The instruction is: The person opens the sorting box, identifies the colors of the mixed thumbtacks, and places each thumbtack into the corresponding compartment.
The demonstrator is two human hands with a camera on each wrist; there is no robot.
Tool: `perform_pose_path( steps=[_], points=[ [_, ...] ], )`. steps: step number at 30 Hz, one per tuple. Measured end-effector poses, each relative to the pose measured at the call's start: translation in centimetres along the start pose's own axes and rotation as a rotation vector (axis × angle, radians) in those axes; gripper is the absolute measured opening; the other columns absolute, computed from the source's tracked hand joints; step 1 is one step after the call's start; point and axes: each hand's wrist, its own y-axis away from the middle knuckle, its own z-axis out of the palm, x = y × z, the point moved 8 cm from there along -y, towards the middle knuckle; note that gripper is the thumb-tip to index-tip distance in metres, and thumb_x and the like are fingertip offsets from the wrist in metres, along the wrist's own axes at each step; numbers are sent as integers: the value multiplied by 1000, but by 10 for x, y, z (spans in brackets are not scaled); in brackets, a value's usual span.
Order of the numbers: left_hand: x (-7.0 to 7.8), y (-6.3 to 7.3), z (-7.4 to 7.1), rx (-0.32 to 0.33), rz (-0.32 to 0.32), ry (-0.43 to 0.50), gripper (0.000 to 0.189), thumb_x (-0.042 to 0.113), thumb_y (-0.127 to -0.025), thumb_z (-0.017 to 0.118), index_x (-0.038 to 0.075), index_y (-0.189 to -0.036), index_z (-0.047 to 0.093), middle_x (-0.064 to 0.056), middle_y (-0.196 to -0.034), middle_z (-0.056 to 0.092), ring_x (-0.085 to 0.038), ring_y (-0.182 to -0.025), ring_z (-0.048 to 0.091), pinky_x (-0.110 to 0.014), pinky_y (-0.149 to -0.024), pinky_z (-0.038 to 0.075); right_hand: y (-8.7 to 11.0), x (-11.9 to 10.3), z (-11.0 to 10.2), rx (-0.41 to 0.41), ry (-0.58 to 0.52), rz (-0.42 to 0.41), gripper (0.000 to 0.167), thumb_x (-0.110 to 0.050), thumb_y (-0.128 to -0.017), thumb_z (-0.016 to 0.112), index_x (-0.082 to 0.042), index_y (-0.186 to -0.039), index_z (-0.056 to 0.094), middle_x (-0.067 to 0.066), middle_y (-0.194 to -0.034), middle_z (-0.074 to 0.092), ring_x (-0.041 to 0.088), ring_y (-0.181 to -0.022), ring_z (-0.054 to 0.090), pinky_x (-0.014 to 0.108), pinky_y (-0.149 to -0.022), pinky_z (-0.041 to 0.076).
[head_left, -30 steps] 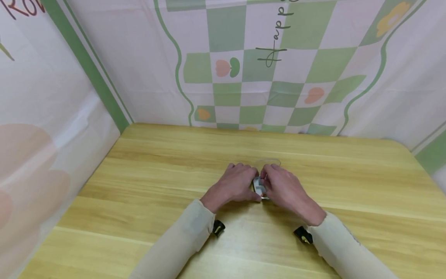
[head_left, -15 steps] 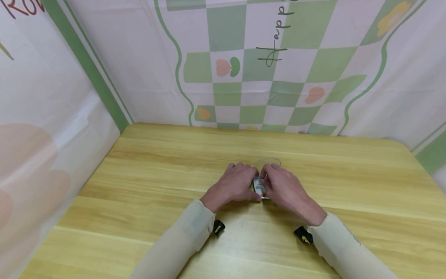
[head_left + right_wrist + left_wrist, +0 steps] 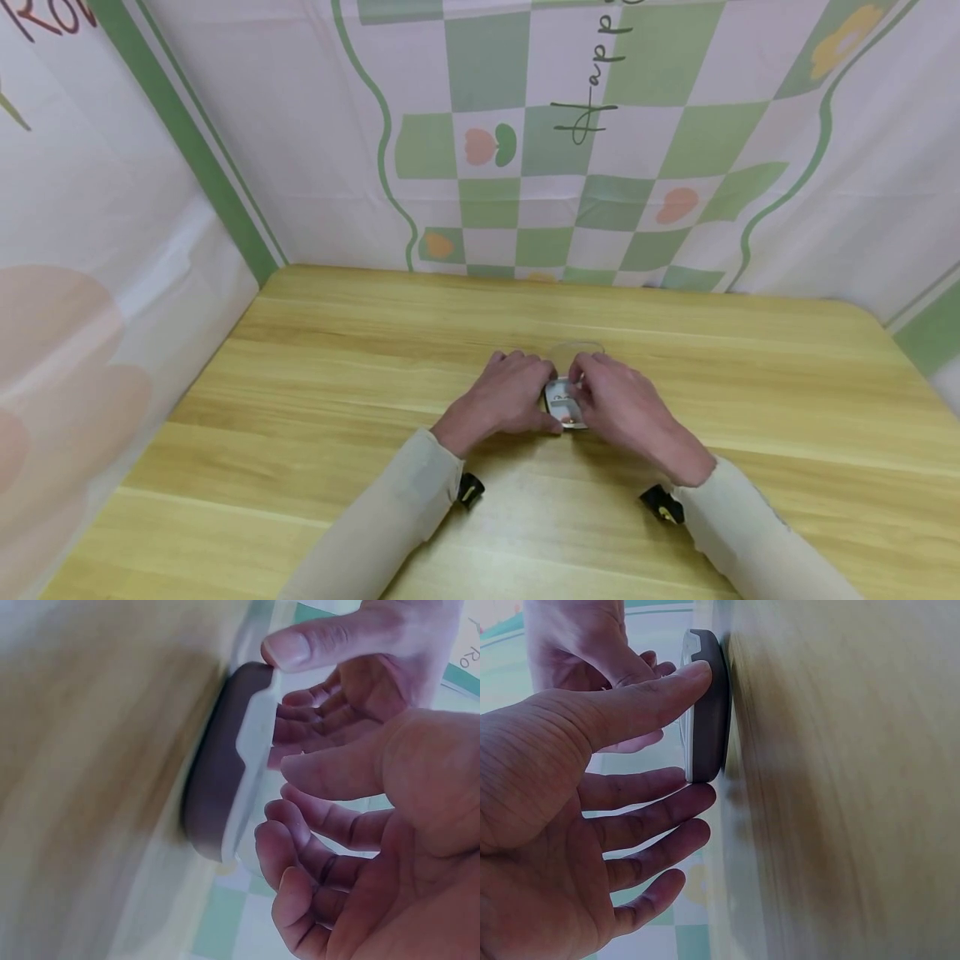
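Observation:
A small rounded device [image 3: 562, 402] with a glossy pale top and a dark grey base lies on the wooden table. My left hand [image 3: 504, 396] grips its left side; in the left wrist view the thumb presses the dark side wall of the device [image 3: 711, 712] and the index fingertip meets its far end. Right over its pale face is my right hand [image 3: 618, 404], fingers curled and thumb near the index finger. In the right wrist view the right hand's fingertips [image 3: 289, 769] are close to the top edge; I cannot tell whether they pinch anything thin.
A thin pale curved line, like a cord, [image 3: 602, 348] runs on the table [image 3: 375, 333] just behind the hands. Black strap pieces [image 3: 470, 490] hang at both wrists by the sleeves. A printed cloth [image 3: 558, 200] hangs along the table's back edge.
My right hand has shifted slightly right, uncovering more of the device's pale face. My left hand and the device have stayed in place.

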Motion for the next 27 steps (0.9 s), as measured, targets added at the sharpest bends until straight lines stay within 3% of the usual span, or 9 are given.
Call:
perform_pose_path(
  steps=[10,17,27],
  points=[
    [0,2,-2,0,-3,7,57,51,-78,86,15,-118,68,7,-94,64,-14,-83,53,-33,-80,38,2,12,-9,-102,-7,113,10,-8,-92,69,-3,-98,63,6,-86,61,18,-71,54,33,-57,45],
    [-3,2,-1,-19,-19,25,63,49,-79,86,13,-127,66,4,-104,66,-16,-93,55,-37,-89,40,2,24,-14,-171,5,166,6,-12,-93,69,-7,-93,65,3,-81,61,20,-68,54,34,-56,44],
    [-1,5,-7,-22,-35,14,67,48,-78,87,14,-132,65,2,-115,67,-18,-103,56,-38,-92,40,4,47,-13,-279,49,193,19,-17,-95,65,0,-104,66,8,-90,66,26,-81,62,45,-69,51]
  ],
)
